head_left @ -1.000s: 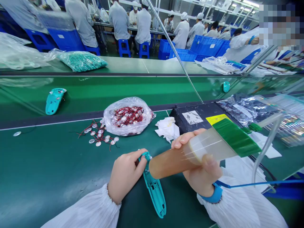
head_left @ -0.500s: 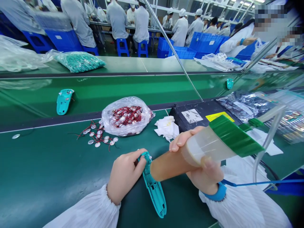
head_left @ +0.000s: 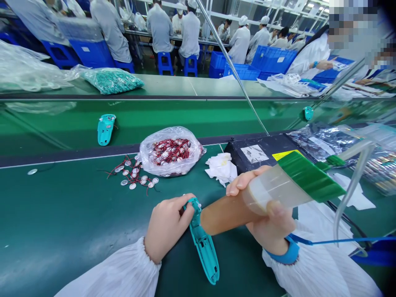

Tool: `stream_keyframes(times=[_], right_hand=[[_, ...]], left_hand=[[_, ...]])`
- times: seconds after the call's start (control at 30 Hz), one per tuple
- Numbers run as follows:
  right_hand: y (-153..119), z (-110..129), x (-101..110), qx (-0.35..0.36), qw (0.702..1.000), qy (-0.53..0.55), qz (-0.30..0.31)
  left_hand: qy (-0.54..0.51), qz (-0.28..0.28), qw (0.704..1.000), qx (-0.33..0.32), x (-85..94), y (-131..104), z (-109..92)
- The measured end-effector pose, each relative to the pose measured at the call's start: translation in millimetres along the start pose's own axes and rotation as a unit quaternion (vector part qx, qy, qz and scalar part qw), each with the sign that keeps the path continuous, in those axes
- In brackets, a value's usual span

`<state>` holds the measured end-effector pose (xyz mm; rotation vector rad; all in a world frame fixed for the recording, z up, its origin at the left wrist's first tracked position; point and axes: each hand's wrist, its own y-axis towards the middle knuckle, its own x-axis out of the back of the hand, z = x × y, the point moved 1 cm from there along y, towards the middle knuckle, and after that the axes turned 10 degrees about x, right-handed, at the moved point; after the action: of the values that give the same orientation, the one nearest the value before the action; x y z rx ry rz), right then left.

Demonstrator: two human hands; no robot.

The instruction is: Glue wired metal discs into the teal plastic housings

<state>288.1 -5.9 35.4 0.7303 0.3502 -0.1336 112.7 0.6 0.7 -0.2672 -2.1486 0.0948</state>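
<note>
My left hand (head_left: 165, 227) pinches the top end of a teal plastic housing (head_left: 204, 247) that lies on the green bench mat. My right hand (head_left: 266, 218) is wrapped around a large syringe-like dispenser (head_left: 272, 192) with a tan front barrel, a clear middle and a green rear cap. Its tan tip sits right at the top of the housing, beside my left fingers. A clear tube (head_left: 349, 194) runs from the dispenser's rear. A blue strap (head_left: 286, 253) circles my right wrist.
A plastic bag of red-wired discs (head_left: 170, 152) sits ahead, with loose discs (head_left: 134, 175) beside it. White wipes (head_left: 221, 167) and a black box (head_left: 256, 150) lie to the right. Another teal housing (head_left: 105, 128) rides the conveyor belt. Workers sit at benches behind.
The teal housing on the conveyor has travelled to the right. My hands, the held housing and the dispenser have stayed almost still.
</note>
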Motion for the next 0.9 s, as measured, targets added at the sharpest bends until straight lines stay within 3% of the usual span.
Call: stream_keyframes(times=[0.33,0.7,0.9], right_hand=[[-3.4,-5.9,-3.4,-0.027,0.996,0.022,-0.079],[0.3,-6.4,0.7,-0.012,0.999,0.037,-0.003],[-1.8,-7.1,-0.5,-0.008,0.999,0.034,-0.01]], left_hand=[[0.003,-0.005,1.0,0.0,-0.5,-0.8,0.7],[-0.006,0.003,1.0,0.003,-0.9,0.7,1.0],[-0.001,-0.004,1.0,0.001,-0.4,1.8,-0.1]])
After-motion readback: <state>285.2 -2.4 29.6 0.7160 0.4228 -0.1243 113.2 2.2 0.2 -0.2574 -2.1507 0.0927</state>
